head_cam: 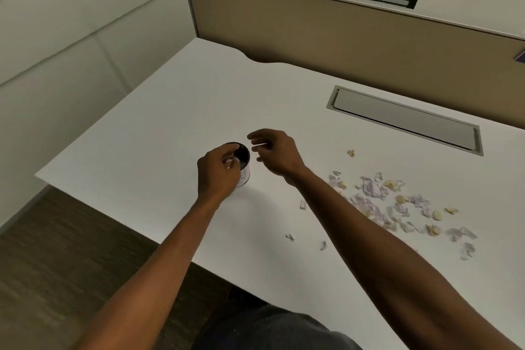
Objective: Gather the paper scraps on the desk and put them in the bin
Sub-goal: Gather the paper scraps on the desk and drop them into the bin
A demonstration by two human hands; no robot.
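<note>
We note a white surface (170, 122) with a small round bin (243, 163) standing upright toward its left half, dark inside and white outside. The left hand (217, 173) sits against the bin's near-left side, its fingers (228, 162) pinched together on a small white scrap (228, 162) at the rim. Just right of the bin, the right hand (274, 155) hovers with fingers loosely apart; a pale sliver shows between them, but we cannot tell if it is gripped. Further right, a loose spread of lilac and yellow paper scraps (397, 207) lies on the surface, well apart from the bin. A grey cable hatch (406, 119) is set in beyond them.
</note>
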